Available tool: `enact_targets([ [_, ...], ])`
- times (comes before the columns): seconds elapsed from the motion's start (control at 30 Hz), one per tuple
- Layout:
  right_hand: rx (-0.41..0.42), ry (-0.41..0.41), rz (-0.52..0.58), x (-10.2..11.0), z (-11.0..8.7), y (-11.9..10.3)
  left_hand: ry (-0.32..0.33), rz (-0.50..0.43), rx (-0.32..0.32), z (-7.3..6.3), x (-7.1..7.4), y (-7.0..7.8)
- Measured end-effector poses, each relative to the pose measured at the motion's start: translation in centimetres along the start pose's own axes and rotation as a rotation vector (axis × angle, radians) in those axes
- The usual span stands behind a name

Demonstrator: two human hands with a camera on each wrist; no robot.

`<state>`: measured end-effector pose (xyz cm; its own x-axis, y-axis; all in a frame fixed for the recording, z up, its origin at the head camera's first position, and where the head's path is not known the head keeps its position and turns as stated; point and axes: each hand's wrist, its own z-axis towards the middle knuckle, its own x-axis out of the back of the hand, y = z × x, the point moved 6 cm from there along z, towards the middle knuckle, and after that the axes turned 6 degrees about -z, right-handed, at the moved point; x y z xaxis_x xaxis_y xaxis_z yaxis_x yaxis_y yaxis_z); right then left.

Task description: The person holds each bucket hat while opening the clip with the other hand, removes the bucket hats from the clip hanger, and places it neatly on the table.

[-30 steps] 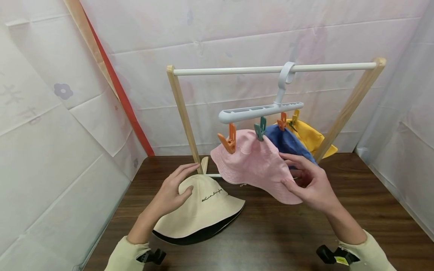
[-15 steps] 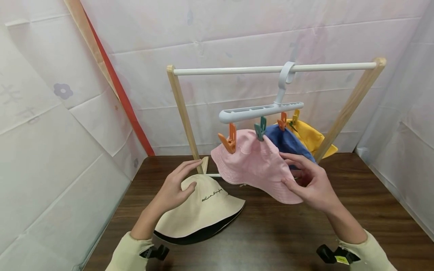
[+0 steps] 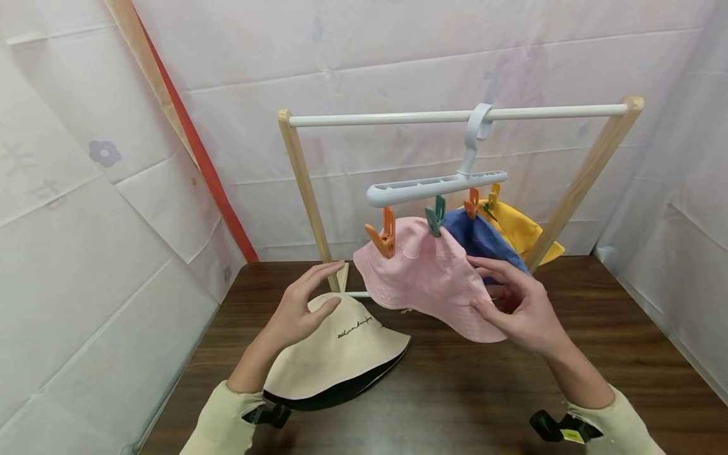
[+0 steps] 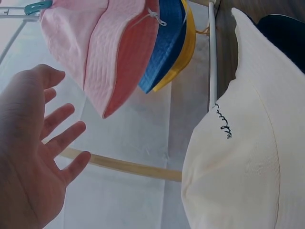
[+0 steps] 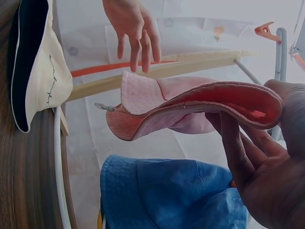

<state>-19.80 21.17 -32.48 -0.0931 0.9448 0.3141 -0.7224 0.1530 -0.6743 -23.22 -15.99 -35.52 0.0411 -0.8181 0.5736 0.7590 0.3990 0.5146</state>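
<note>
A pink bucket hat [image 3: 421,272] hangs from a green clip [image 3: 435,217] on the pale hanger [image 3: 438,188]. My right hand [image 3: 520,308] pinches its brim on the right side, thumb in front and fingers behind; the right wrist view shows the brim [image 5: 205,98] folded edge-on. My left hand [image 3: 304,308] is in the air left of the pink hat, fingers spread, touching nothing in the left wrist view. Below and beside it, a cream bucket hat [image 3: 335,351] with dark lettering and a black lining stands on the table. An orange clip [image 3: 383,234] hangs at the hanger's near end.
Behind the pink hat, a blue hat [image 3: 480,237] and a yellow hat [image 3: 514,230] hang from further clips. The hanger hooks over the white rail [image 3: 387,119] of a wooden-legged rack. White sheets [image 3: 68,253] enclose the brown table [image 3: 455,404].
My left hand has moved a little right and up, toward the orange clip and the pink hat. My right hand and the hanging hats have stayed nearly still.
</note>
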Motion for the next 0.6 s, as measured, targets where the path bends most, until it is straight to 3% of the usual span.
enact_targets([
  [0.43,-0.074,-0.031,-0.137,-0.2,-0.2,0.0,-0.012,-0.009,0.035,1.2,-0.7,0.2],
  [0.6,-0.079,-0.031,-0.141,-0.3,-0.3,0.1,-0.025,-0.033,0.055,1.6,-1.1,0.2],
])
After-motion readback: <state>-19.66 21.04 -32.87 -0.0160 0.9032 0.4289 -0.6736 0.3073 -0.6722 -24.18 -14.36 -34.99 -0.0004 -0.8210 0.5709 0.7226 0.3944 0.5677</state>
